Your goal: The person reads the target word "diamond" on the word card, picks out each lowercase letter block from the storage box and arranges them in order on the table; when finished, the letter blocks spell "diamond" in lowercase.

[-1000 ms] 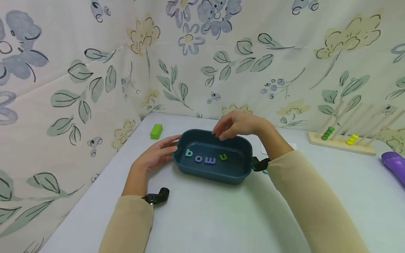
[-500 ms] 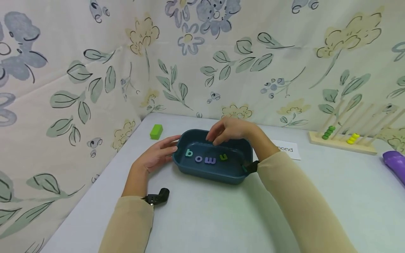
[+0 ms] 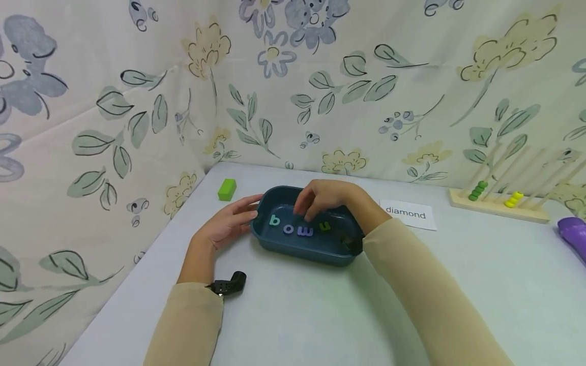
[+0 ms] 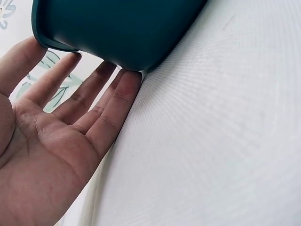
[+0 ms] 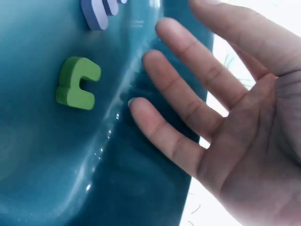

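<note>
- Blue tub (image 3: 297,248) sits toward the far side of the counter (image 3: 293,310), with a b (image 3: 274,220), o (image 3: 288,229), m (image 3: 305,232) and green letter (image 3: 324,226) lying inside, left to right
- Left hand's (image 3: 226,222) fingers are stretched out, tips touching the tub's left end
- Right hand (image 3: 324,197) hangs over the tub, fingers loosely bent and apart
- "diamond" card's (image 3: 405,214) to the right, green block (image 3: 227,189) far left, abacus (image 3: 496,206) far right

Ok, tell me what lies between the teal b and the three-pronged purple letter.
A purple o lies between them in the tray, as the head view shows.
</note>
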A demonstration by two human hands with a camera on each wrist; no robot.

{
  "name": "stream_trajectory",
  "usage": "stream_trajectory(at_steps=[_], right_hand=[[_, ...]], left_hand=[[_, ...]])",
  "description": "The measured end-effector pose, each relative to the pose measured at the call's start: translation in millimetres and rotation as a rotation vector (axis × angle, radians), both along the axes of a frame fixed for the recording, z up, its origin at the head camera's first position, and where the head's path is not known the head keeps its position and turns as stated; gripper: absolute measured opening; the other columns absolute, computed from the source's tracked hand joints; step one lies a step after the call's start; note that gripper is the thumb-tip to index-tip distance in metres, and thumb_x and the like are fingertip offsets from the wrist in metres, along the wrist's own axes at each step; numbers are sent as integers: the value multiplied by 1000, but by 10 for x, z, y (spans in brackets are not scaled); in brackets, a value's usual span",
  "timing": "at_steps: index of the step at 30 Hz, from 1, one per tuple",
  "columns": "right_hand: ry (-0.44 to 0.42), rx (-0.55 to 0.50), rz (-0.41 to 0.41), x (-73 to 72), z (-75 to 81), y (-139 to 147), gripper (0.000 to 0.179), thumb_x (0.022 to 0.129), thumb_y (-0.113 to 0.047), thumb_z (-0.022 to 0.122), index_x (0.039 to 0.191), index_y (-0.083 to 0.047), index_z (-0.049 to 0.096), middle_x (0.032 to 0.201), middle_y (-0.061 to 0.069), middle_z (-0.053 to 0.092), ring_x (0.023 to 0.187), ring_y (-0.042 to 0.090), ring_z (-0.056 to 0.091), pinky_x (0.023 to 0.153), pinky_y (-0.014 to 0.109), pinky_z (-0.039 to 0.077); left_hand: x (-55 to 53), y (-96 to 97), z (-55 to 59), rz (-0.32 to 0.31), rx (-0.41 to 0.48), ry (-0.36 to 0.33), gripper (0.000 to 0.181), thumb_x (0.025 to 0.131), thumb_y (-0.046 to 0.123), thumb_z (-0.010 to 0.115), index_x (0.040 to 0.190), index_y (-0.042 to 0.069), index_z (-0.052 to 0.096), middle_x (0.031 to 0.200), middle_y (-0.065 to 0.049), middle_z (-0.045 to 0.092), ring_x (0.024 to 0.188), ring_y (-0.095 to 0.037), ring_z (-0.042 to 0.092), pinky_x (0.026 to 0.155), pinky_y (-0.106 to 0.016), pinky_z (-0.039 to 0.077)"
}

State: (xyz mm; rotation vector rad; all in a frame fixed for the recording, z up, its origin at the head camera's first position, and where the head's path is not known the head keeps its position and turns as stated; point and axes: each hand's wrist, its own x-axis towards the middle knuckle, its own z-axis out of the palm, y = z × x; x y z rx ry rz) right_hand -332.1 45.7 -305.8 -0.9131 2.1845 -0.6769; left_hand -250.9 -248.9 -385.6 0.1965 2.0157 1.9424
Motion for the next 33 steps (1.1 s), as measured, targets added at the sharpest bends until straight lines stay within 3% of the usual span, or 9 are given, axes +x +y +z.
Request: stream_trajectory(at_steps=[7, 19, 27, 33], right_hand=[[-6, 97, -7, -12, -83, -63, 32, 88, -4, 77, 117, -17, 78, 114, 3, 73, 104, 18, 63, 82, 33, 53], [-100, 186, 2, -31, -180, -49, 41, 86, 1, 77, 120, -22, 77, 114, 5, 63, 106, 21, 55, 86, 31, 53], [-61, 247, 51, -20, -192, -94, 47, 85, 3, 77, 120, -27, 72, 119, 7, 58, 102, 23, 55, 80, 30, 52], [-67, 263, 32, 9, -213, -153, 48, 84, 6, 75, 118, -28, 69, 118, 8, 55, 106, 25, 53, 81, 32, 51]], left_hand=[[-9, 15, -5, -2, 12, -2, 60, 104, 16, 61, 160, 18, 41, 164, -11, 39, 143, -31, 47, 101, -32, 52], [-33, 66, -6, 17, 10, -23, 59, 103, 18, 64, 158, 20, 43, 164, -8, 40, 143, -30, 47, 105, -36, 51], [-32, 41, -13, 16, 14, -20, 59, 103, 18, 63, 159, 20, 43, 164, -9, 40, 143, -31, 47, 102, -33, 52], [-26, 14, -4, 32, 4, -32, 58, 103, 18, 63, 158, 20, 44, 164, -7, 41, 143, -30, 47, 101, -33, 52]])
